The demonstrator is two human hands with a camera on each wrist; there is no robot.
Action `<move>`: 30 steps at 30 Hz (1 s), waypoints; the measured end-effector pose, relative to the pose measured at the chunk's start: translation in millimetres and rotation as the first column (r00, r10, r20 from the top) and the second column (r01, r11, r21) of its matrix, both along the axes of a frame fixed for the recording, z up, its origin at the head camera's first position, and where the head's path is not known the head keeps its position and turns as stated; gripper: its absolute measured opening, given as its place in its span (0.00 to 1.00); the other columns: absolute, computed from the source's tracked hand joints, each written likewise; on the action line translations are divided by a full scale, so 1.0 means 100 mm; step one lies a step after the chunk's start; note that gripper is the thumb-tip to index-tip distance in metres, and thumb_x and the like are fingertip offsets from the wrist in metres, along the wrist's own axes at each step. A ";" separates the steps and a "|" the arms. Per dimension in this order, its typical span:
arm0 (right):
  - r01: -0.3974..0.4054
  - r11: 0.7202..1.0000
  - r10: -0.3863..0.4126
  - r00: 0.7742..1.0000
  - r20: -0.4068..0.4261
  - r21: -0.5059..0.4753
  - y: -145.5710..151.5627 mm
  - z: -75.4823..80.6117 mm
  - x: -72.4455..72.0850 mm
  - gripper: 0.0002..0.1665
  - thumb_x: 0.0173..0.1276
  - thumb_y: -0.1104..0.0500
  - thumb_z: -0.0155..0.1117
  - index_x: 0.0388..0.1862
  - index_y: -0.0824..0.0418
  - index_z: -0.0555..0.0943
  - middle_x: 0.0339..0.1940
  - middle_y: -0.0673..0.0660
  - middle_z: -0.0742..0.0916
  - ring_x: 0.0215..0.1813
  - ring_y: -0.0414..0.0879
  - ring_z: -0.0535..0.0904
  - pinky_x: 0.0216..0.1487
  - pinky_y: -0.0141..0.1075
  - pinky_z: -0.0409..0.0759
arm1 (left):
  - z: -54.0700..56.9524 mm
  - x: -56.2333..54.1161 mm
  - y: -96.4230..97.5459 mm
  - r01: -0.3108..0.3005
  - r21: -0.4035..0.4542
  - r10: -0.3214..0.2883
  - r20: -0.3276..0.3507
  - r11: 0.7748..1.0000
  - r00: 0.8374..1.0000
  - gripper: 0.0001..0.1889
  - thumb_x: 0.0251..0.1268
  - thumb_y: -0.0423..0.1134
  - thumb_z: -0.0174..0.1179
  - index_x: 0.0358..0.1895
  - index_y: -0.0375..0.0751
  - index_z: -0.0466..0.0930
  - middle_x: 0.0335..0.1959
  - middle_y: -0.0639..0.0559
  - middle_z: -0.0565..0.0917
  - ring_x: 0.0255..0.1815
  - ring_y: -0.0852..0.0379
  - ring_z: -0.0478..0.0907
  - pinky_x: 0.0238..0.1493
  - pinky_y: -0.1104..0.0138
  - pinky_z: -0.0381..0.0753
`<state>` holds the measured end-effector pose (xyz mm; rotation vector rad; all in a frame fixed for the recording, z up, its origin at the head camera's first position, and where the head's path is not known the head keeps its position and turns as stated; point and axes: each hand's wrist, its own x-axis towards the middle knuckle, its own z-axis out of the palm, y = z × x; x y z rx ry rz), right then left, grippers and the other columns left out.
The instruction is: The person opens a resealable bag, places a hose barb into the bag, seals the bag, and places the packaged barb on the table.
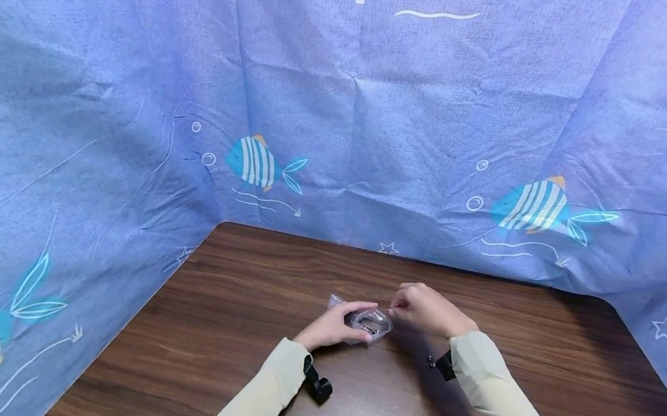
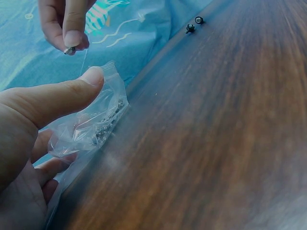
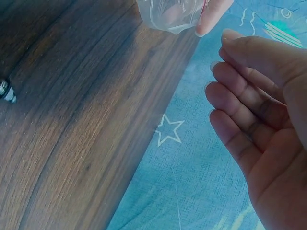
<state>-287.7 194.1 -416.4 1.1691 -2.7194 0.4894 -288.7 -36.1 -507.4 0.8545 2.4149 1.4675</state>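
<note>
My left hand holds a clear plastic zip bag by its sides, thumb on one side and fingers on the other. Several small dark metal screws lie inside the bag, seen through the plastic in the left wrist view. Just beyond the bag's mouth, my right hand pinches a small screw between thumb and forefinger. In the right wrist view the fingers of that hand are curled and its tips hide the screw. Two loose screws lie on the wooden table, near the right wrist in the head view.
The dark brown wooden table has its far edge against a blue hanging cloth printed with fish and stars. Cloth also hangs along the left and right sides. A black wrist strap sits on the left wrist.
</note>
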 end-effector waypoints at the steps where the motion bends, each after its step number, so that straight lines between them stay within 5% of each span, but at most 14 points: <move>1: -0.004 1.000 0.004 1.000 -0.003 -0.001 0.00 0.00 0.00 0.03 0.58 0.63 0.69 0.28 0.55 0.86 0.27 0.44 0.83 0.30 0.33 0.77 0.34 0.29 0.78 | 0.00 0.00 0.00 0.002 0.000 -0.002 -0.005 1.000 1.000 0.33 0.56 0.45 0.70 0.67 0.49 0.71 0.63 0.51 0.77 0.59 0.57 0.73 0.61 0.64 0.70; 5: -0.001 1.000 0.001 1.000 0.012 0.006 -0.03 0.00 -0.01 0.03 0.59 0.62 0.69 0.28 0.55 0.86 0.26 0.43 0.82 0.29 0.32 0.76 0.34 0.28 0.78 | -0.02 -0.02 0.00 0.009 -0.010 -0.009 -0.039 1.000 0.999 0.33 0.56 0.45 0.70 0.67 0.47 0.71 0.62 0.50 0.77 0.57 0.59 0.73 0.59 0.65 0.71; 12: -0.009 1.000 0.009 1.000 0.024 0.015 -0.08 0.01 -0.01 0.03 0.60 0.62 0.68 0.27 0.55 0.86 0.26 0.43 0.81 0.29 0.32 0.74 0.33 0.28 0.77 | 0.00 -0.01 0.00 -0.008 -0.001 0.008 0.026 1.000 1.000 0.33 0.55 0.45 0.71 0.67 0.52 0.72 0.62 0.53 0.77 0.57 0.60 0.73 0.59 0.66 0.70; 30: -0.005 1.000 0.004 0.999 0.042 0.021 -0.06 -0.01 0.00 0.04 0.57 0.63 0.69 0.27 0.55 0.85 0.27 0.43 0.82 0.29 0.32 0.75 0.34 0.28 0.78 | -0.01 -0.01 0.01 -0.012 -0.010 0.012 0.031 1.000 0.999 0.33 0.55 0.45 0.70 0.67 0.51 0.72 0.60 0.52 0.78 0.56 0.59 0.74 0.58 0.66 0.71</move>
